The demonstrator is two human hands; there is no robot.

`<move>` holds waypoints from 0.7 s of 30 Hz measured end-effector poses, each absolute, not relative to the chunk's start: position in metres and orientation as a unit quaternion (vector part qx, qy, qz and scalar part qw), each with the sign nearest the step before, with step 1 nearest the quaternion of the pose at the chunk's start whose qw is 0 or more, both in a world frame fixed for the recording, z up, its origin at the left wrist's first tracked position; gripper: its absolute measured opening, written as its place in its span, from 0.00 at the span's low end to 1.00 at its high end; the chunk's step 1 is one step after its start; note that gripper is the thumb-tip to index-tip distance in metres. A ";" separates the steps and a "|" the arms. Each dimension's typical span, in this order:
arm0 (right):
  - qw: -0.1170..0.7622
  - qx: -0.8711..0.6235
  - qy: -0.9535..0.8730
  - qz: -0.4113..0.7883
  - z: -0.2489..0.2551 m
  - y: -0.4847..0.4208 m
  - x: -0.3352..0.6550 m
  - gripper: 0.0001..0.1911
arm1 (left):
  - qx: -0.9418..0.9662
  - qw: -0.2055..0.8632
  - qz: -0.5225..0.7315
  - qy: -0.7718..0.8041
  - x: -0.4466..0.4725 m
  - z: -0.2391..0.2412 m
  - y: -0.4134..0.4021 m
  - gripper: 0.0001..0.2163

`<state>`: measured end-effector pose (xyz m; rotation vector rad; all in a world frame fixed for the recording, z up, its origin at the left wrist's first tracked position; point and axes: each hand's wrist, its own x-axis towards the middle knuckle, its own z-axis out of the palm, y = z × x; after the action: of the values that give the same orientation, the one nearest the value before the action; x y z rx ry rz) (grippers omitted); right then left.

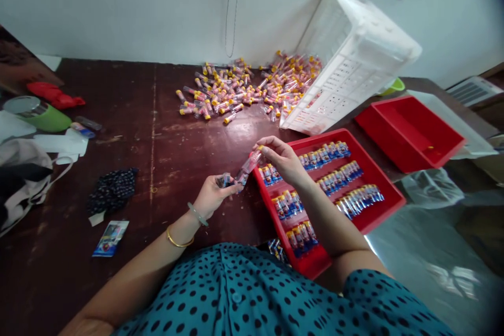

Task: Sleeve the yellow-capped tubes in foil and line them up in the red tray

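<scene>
My left hand [212, 195] is closed round a small clear wrapper or sleeve at its fingertips. My right hand [280, 156] pinches the upper end of a clear tube with a yellow cap [249, 165]; the tube slants down toward the left hand. Both hands hover over the dark wooden table [157, 131], just left of a red tray [366, 218] that holds rows of packed tubes [346, 172]. A large heap of loose yellow-capped tubes [252, 89] lies at the back by the wall.
A white plastic crate [354, 58] leans tipped against the wall beside the heap. An empty red tray [409, 134] sits to the right. At left lie a green-lidded jar [37, 113], red cloth [53, 94], dark dotted cloth [112, 189], a bag [21, 178] and a small packet [111, 238].
</scene>
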<state>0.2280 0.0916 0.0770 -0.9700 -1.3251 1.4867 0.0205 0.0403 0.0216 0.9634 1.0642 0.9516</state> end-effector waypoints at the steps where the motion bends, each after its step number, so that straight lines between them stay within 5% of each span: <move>1: 0.439 -0.395 -0.549 0.591 0.076 0.092 0.227 0.14 | 0.430 0.647 0.420 0.470 0.021 0.023 0.040 0.12; 6: 0.424 -0.404 -0.605 0.539 0.062 0.084 0.229 0.13 | 0.437 0.651 0.412 0.465 0.027 0.024 0.039 0.10; 11: 0.435 -0.455 -0.656 0.416 0.041 0.057 0.227 0.10 | 0.305 0.767 0.400 0.398 0.041 0.028 0.032 0.15; 21: 0.483 -0.501 -0.612 0.375 0.035 0.012 0.236 0.10 | 0.263 0.820 0.382 0.337 0.064 0.038 0.024 0.13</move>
<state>0.2356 0.0115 0.0355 -1.2214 -1.4907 0.9147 0.0644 0.0240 0.0378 0.5596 0.7171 0.8134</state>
